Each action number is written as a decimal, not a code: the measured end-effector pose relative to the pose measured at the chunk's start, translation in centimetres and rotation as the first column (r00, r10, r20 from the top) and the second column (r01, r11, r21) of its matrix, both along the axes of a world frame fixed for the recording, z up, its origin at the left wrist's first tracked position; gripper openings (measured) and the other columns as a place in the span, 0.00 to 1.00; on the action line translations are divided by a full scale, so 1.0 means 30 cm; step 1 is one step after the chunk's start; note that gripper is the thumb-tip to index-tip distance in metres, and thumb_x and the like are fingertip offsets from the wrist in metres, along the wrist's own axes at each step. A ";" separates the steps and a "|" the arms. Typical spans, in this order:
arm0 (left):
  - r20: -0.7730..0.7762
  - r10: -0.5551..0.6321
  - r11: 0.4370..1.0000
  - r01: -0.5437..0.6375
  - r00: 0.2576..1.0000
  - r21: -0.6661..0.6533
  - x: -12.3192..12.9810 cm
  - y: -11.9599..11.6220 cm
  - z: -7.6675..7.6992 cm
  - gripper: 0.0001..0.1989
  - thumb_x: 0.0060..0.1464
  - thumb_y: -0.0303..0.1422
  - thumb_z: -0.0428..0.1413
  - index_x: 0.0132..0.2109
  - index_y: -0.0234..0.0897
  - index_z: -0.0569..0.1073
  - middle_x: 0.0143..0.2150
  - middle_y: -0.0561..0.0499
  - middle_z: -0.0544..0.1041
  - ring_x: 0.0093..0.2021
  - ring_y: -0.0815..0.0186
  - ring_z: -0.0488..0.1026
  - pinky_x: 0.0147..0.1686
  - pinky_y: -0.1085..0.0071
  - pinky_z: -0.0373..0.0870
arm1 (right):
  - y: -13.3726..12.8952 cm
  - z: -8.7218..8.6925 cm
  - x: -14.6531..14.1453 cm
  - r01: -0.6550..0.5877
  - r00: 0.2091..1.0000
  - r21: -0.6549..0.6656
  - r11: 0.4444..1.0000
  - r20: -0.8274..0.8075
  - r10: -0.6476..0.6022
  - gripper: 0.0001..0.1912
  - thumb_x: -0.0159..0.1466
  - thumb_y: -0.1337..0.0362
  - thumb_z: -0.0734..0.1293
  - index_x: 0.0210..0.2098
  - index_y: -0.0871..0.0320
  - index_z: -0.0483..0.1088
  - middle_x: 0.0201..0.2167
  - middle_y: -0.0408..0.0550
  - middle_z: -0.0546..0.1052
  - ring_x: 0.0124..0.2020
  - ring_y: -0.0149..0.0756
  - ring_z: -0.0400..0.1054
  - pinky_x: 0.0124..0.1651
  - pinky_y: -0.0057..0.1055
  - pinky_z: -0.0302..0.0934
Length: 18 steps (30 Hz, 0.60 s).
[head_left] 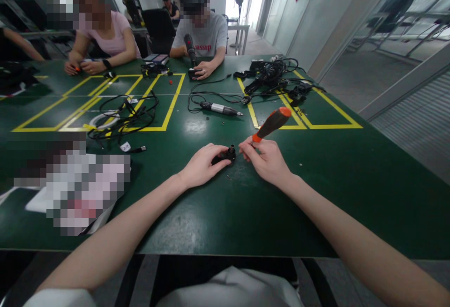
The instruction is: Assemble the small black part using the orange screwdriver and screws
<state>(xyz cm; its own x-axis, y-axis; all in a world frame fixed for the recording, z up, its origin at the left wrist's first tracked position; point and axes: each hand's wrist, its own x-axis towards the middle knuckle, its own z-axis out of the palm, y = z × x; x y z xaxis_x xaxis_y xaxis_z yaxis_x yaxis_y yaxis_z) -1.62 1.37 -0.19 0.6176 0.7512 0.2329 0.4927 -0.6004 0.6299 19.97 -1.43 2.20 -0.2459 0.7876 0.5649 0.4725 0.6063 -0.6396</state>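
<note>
My left hand (202, 165) is closed around a small black part (225, 157) and rests with it on the green table. A short round post stands up at the part's right end; its exact kind is too small to make out. In my right hand (269, 159) is a screwdriver with a black and orange handle (272, 124), gripped low down by the fingers. The handle tilts up to the right, and its tip is hidden near my fingertips, just right of the black part. Tiny loose bits (229, 176) lie in front of the part.
An electric screwdriver (221, 108) with a cord lies ahead. Tangled black cables (270, 75) are at the back right, more cables (123, 115) at the left. Yellow tape (172, 105) marks the table (351, 194). Two people work across it, one holding a power tool (190, 49).
</note>
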 end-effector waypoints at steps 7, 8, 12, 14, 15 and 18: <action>-0.006 -0.012 1.000 0.012 1.000 0.022 0.004 -0.002 0.000 0.13 0.66 0.36 0.59 0.54 0.37 0.76 0.46 0.46 0.81 0.46 0.59 0.75 0.50 0.60 0.73 | -0.005 -0.002 -0.017 0.018 1.000 0.015 1.000 0.007 -0.018 0.24 0.75 0.52 0.60 0.27 0.56 0.71 0.24 0.46 0.75 0.26 0.35 0.70 0.34 0.31 0.63; -0.008 -0.011 1.000 0.011 1.000 0.027 0.004 -0.002 -0.001 0.13 0.66 0.36 0.58 0.54 0.37 0.76 0.46 0.46 0.81 0.46 0.59 0.75 0.50 0.60 0.73 | -0.005 -0.001 -0.018 0.023 1.000 0.015 1.000 0.015 -0.024 0.24 0.75 0.51 0.60 0.27 0.56 0.72 0.24 0.46 0.75 0.26 0.35 0.70 0.33 0.32 0.63; -0.026 -0.012 0.999 0.013 1.000 0.048 0.007 -0.001 -0.003 0.13 0.66 0.36 0.58 0.54 0.36 0.76 0.45 0.46 0.81 0.46 0.58 0.75 0.50 0.60 0.73 | 0.004 0.014 -0.021 0.024 0.998 0.008 1.000 0.060 -0.024 0.26 0.75 0.48 0.61 0.26 0.56 0.72 0.23 0.46 0.75 0.24 0.36 0.69 0.32 0.32 0.61; -0.036 -0.017 0.998 0.019 0.999 0.055 0.009 0.000 -0.004 0.12 0.67 0.36 0.58 0.54 0.37 0.76 0.44 0.46 0.81 0.45 0.58 0.75 0.50 0.59 0.73 | 0.012 0.025 -0.019 0.015 0.997 -0.017 1.000 0.072 -0.014 0.27 0.74 0.46 0.60 0.26 0.56 0.72 0.22 0.46 0.74 0.24 0.36 0.68 0.32 0.32 0.62; -0.039 -0.017 0.998 0.019 0.999 0.057 0.010 0.000 -0.004 0.12 0.67 0.36 0.57 0.54 0.37 0.76 0.44 0.46 0.81 0.45 0.58 0.75 0.50 0.59 0.73 | 0.016 0.031 -0.018 0.010 0.997 -0.034 0.999 0.076 -0.007 0.28 0.74 0.45 0.60 0.25 0.56 0.71 0.22 0.46 0.74 0.24 0.36 0.68 0.32 0.32 0.62; -0.041 -0.011 0.998 0.013 0.999 0.061 0.012 0.002 -0.004 0.13 0.67 0.37 0.57 0.54 0.37 0.76 0.44 0.46 0.81 0.44 0.58 0.75 0.50 0.59 0.73 | 0.023 0.042 -0.014 -0.003 0.997 -0.084 0.996 0.073 0.010 0.31 0.74 0.42 0.59 0.23 0.56 0.68 0.20 0.45 0.72 0.22 0.34 0.66 0.31 0.31 0.60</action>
